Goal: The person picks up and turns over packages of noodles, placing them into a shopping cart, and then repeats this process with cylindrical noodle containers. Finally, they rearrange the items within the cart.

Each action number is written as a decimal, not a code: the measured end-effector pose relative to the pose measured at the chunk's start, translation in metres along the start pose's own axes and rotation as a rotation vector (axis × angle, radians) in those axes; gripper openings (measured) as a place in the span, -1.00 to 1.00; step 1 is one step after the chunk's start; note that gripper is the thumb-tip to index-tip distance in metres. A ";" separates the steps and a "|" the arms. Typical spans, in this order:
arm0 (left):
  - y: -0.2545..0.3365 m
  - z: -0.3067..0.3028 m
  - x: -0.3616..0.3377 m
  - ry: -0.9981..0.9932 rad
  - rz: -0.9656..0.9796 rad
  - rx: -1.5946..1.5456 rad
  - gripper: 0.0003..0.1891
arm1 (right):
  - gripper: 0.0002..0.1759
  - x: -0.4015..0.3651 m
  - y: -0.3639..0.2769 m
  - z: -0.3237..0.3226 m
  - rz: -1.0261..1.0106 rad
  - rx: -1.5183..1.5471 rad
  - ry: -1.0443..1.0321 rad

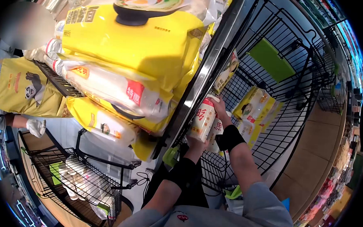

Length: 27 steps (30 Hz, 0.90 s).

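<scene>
A white paper-wrapped pack of dried noodles (202,119) with red lettering is between my two hands at the near side of the cart. My left hand (196,144) grips its lower end, partly hidden by the pack. At its upper end, my right hand (219,108) has its fingers curled round the edge. A second white pack (215,134) with red print shows just to the right, partly behind my right wrist. The black wire shopping cart (280,153) holds yellow-and-white noodle packs (254,104) under and beyond my hands.
Large yellow noodle bags (123,40) are stacked on a metal-edged display (197,79) at left. Another person's white-gloved hand (36,127) and yellow apron (23,86) appear at far left. A second cart (75,182) with white packs stands lower left. A green panel (271,60) hangs in the near cart.
</scene>
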<state>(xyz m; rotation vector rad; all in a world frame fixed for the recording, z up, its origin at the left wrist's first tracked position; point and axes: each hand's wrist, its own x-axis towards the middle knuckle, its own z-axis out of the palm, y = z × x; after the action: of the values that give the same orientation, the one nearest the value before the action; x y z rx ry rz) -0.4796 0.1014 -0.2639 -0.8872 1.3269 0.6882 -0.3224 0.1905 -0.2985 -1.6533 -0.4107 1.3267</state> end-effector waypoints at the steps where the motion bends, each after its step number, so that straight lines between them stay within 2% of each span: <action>1: 0.002 -0.002 0.014 0.031 0.024 -0.042 -0.50 | -0.46 0.002 0.007 -0.001 0.022 0.015 -0.028; 3: 0.004 -0.003 0.030 0.065 0.034 -0.069 -0.53 | -0.56 0.008 0.031 0.006 -0.065 -0.078 0.047; 5: 0.003 -0.001 0.031 0.082 0.044 -0.056 -0.57 | -0.60 0.011 0.051 0.005 -0.038 -0.240 0.070; 8: 0.001 -0.003 0.027 0.074 0.023 -0.021 -0.61 | -0.57 0.020 0.087 0.011 -0.140 -0.500 0.164; 11: -0.002 -0.002 0.012 0.031 -0.036 0.053 -0.66 | -0.53 0.022 0.091 0.013 -0.006 -0.518 0.135; 12: -0.005 -0.001 0.006 0.008 -0.071 0.107 -0.67 | -0.54 0.011 0.075 0.020 0.007 -0.439 0.121; 13: -0.011 -0.002 0.000 -0.029 -0.114 0.176 -0.69 | -0.54 0.047 0.127 0.007 0.022 -0.548 0.111; 15: -0.022 0.001 -0.023 -0.147 -0.220 0.413 -0.71 | -0.49 0.037 0.121 -0.012 -0.965 -1.438 -0.175; 17: -0.031 0.003 -0.070 -0.379 -0.304 0.823 -0.74 | -0.39 0.013 0.094 0.001 -0.016 -0.735 0.104; 18: -0.026 0.000 -0.115 -0.538 -0.219 1.055 -0.75 | -0.53 0.021 0.113 -0.003 -0.090 -0.783 0.119; 19: -0.005 -0.006 -0.205 -0.655 0.106 1.245 -0.73 | -0.60 0.033 0.133 -0.021 -0.173 -1.465 0.007; 20: -0.001 -0.023 -0.203 -0.767 0.448 1.495 -0.71 | -0.64 -0.006 0.093 -0.015 -0.290 -1.471 -0.028; 21: 0.020 -0.041 -0.222 -0.911 0.571 1.558 -0.67 | -0.67 -0.064 0.036 0.002 -0.399 -1.303 -0.055; 23: 0.094 -0.081 -0.296 -0.879 0.693 1.668 -0.64 | -0.72 -0.165 -0.035 0.053 -0.445 -1.104 -0.220; 24: 0.132 -0.117 -0.322 -0.864 0.752 1.482 -0.62 | -0.73 -0.197 -0.038 0.073 -0.424 -1.042 -0.308; 25: 0.173 -0.154 -0.344 -0.856 0.656 1.339 -0.59 | -0.75 -0.230 -0.040 0.094 -0.396 -0.978 -0.393; 26: 0.202 -0.205 -0.340 -0.875 0.656 1.072 -0.57 | -0.76 -0.281 -0.054 0.137 -0.252 -0.960 -0.461; 27: 0.241 -0.252 -0.355 -0.814 0.720 0.990 -0.62 | -0.76 -0.336 -0.059 0.184 -0.101 -0.949 -0.512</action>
<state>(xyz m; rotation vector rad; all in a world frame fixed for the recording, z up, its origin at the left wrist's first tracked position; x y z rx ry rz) -0.8621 0.0319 0.0468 0.6639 0.9910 0.6885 -0.5887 0.0556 -0.0514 -1.9430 -1.5983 1.5827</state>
